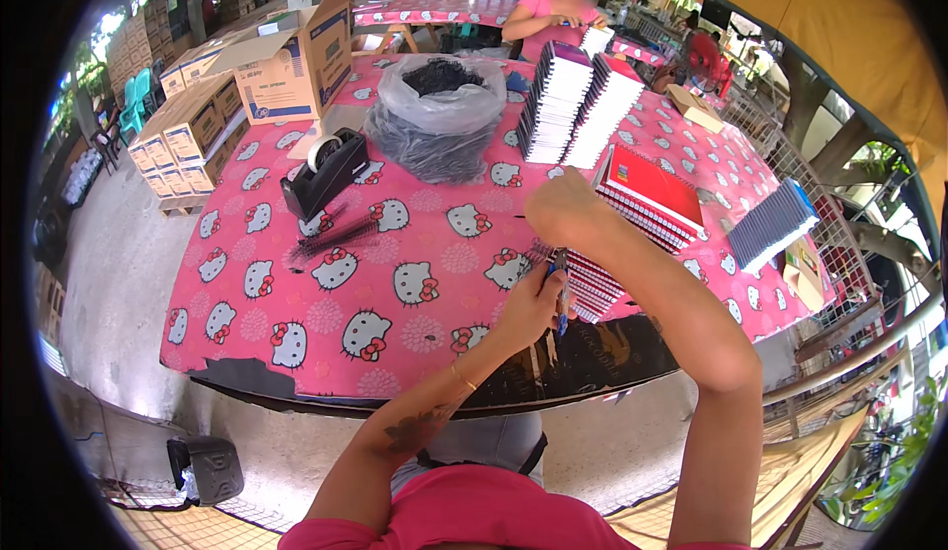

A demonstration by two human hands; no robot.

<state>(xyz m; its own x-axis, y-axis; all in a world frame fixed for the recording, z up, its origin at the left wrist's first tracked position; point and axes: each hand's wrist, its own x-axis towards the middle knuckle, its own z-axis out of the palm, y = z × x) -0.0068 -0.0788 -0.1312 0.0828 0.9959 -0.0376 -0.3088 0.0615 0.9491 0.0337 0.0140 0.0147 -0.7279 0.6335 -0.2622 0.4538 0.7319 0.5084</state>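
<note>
My left hand (534, 303) is closed round blue-handled pliers (560, 272), just in front of a stack of red spiral notebooks (652, 193). Beyond it, my right hand (566, 206) is curled at the left side of that stack. Its fingers face away, so what they hold, if anything, is hidden. White page edges and dark bindings show along the stack below my right forearm. Several loose black spiral coils (336, 241) lie on the table to the left. A clear plastic bag (434, 140) full of black coils stands farther back.
A black tape dispenser (326, 175) sits left of the bag. Tall notebook stacks (561, 106) stand behind my right hand, and another notebook stack (772, 224) lies at right. Cardboard boxes (286, 66) are at the far left. Across the table a person (553, 17) handles a notebook.
</note>
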